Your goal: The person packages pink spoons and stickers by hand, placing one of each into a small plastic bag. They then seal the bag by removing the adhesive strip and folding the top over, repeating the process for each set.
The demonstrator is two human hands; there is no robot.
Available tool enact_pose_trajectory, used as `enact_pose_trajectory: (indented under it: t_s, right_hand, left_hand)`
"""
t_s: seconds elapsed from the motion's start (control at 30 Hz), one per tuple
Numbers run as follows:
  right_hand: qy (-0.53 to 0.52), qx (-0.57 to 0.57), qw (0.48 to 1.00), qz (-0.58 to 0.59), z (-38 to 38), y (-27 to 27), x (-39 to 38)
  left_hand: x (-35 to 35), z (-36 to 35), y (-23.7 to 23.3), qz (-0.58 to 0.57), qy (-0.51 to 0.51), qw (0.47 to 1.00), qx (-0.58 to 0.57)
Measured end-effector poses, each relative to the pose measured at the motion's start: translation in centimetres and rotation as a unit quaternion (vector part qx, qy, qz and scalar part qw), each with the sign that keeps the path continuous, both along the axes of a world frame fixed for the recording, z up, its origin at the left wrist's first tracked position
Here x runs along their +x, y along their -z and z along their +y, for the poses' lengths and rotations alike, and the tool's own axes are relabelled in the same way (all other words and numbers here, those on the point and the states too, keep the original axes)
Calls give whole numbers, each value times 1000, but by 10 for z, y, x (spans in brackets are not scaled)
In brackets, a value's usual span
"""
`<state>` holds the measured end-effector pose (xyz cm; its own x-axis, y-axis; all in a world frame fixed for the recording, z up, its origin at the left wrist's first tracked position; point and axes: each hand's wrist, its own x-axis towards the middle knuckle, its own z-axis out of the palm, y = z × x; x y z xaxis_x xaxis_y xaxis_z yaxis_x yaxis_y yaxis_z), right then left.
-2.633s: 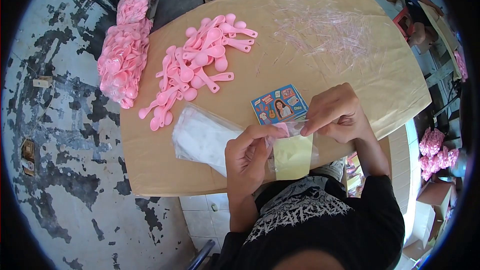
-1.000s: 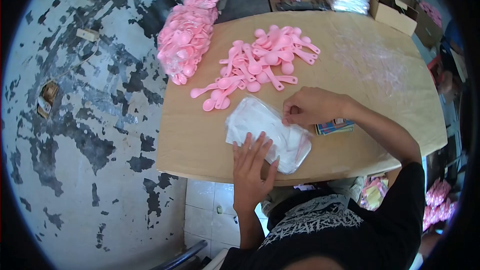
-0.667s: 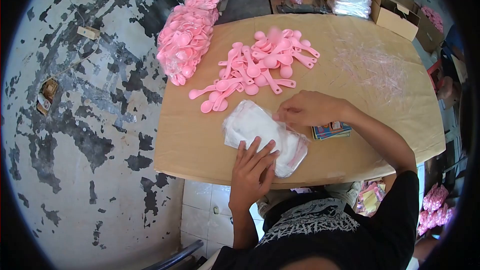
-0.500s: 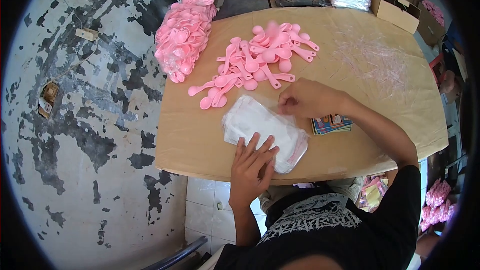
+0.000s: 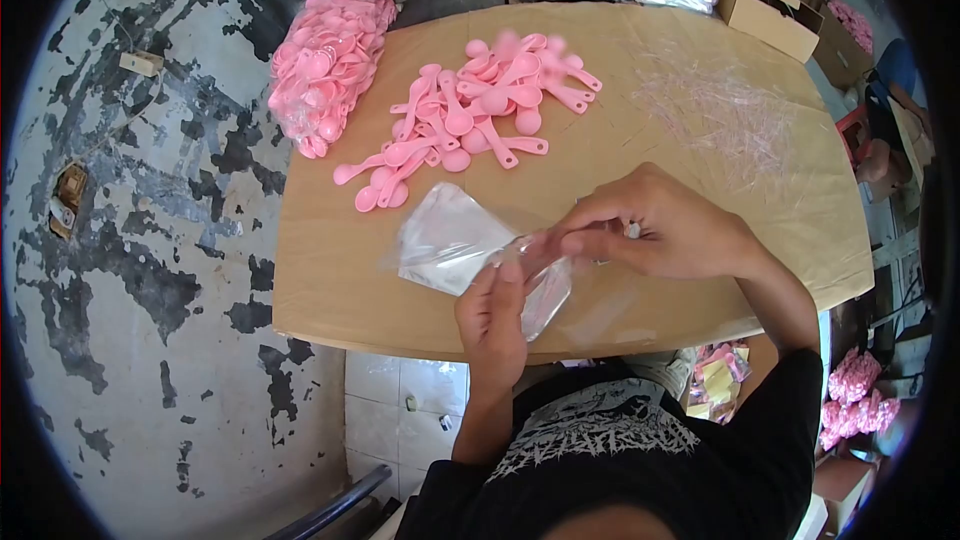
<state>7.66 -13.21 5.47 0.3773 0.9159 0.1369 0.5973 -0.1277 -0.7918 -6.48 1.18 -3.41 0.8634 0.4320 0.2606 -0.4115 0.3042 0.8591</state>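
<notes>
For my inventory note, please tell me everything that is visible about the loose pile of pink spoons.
The pile of pink spoons looks like smooth plastic: rounded bowls, slim handles, some with a hole near the end. The spoons lie loose and overlapping, pointing different ways, some bowls facing up, others down. The pile rests on the brown-covered table, between the bulging clear bag of pink pieces and the scattered clear strips. Neither hand touches it.

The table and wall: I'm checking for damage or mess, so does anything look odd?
Yes. The wall has ragged dark patches, as if peeling, and a rough hole. On the table, thin clear strips lie strewn like litter.
</notes>
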Motion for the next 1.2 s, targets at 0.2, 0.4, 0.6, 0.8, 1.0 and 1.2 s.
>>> enact_pose_trajectory:
  t_s: [0.2,0.4,0.6,0.8,1.0,1.2]
  right_hand:
    - [93,-72,989,-91,-44,52,57]
    - [119,-97,987,38,-43,53,65]
    - [149,48,967,-202,-38,58,55]
    - [189,66,978,64,-14,48,1]
    - [162,102,981,43,17,59,-24]
    - [116,78,990,-32,25,53,-30]
  left_hand:
    - [6,15,1,45,-55,993,-99]
    - [8,19,13,9,-119,986,-118]
    - [13,21,20,-31,-160,976,-145]
    - [14,20,14,-22,-146,973,-179]
    - [11,14,8,-21,-127,971,-200]
    - [5,20,14,16,-89,983,-158]
